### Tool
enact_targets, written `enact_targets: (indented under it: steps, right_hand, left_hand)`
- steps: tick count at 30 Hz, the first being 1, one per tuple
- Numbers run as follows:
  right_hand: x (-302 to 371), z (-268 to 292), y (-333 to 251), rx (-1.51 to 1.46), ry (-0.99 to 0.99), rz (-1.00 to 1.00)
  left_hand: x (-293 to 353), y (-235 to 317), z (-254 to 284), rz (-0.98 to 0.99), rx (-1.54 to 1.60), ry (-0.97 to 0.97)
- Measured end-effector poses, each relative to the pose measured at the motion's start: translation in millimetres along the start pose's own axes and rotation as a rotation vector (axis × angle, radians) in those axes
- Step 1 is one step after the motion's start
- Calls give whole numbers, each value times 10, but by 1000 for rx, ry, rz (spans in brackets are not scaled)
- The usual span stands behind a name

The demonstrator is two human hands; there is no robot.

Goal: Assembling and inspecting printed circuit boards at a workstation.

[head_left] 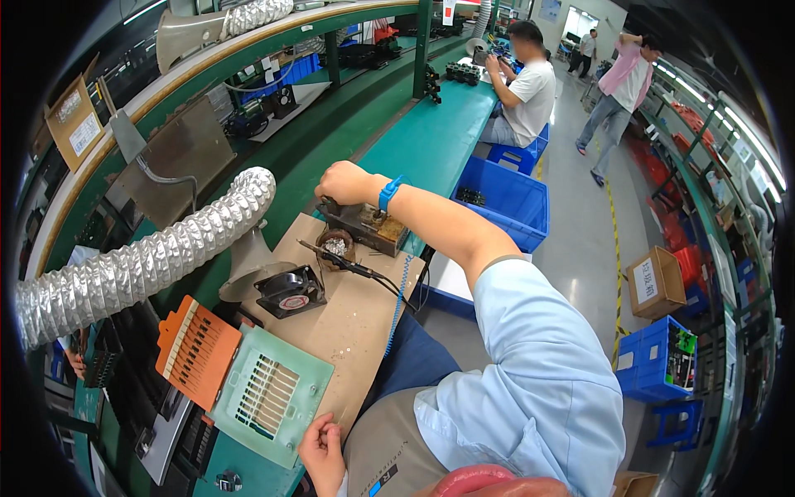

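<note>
My right hand (pixel 348 182), with a blue wrist strap, reaches to the far end of a grimy metal box (pixel 369 229). Its fingers are closed around something dark that the hand mostly hides. In front of the box lies a soldering iron (pixel 352 267) across a round pot (pixel 337 247) with silvery contents. My left hand (pixel 323 454) hangs low beside the near corner of a pale green fixture (pixel 313 377), fingers loosely curled and holding nothing visible. Through the fixture's window show several narrow boards in rows. An orange tray (pixel 199 348) with slim dark parts adjoins it.
A small black fan (pixel 290 291) stands on the brown board (pixel 360 319) next to a funnel hood. A silver duct (pixel 157 253) spans the left. A blue coiled cord (pixel 401 302) hangs near my lap. Blue crates (pixel 507 203) and a seated co-worker (pixel 526 87) are beyond.
</note>
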State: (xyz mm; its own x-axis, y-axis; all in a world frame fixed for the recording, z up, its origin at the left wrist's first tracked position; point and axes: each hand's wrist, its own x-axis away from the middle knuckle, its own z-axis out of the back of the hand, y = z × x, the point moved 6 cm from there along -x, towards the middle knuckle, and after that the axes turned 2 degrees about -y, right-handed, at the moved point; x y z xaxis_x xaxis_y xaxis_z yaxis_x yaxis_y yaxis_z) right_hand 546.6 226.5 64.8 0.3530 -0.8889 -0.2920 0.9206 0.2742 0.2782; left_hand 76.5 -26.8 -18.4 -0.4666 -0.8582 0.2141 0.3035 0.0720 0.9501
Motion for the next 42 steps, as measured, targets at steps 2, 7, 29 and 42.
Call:
enact_targets:
  steps: [2,7,29,42]
  right_hand:
    - [57,-47,56,28,73,33]
    - [-28,1,-113,-68,36,-8]
    - [470,294,367,-371,267,-391]
    - [410,237,389,-437,123,-346]
  left_hand:
    - [-28,32,-11,-4,-11,-15]
    - [17,53,32,22,-38,-7]
    - [78,87,47,-23,33,64]
    - [128,88,44,-61,-22,74]
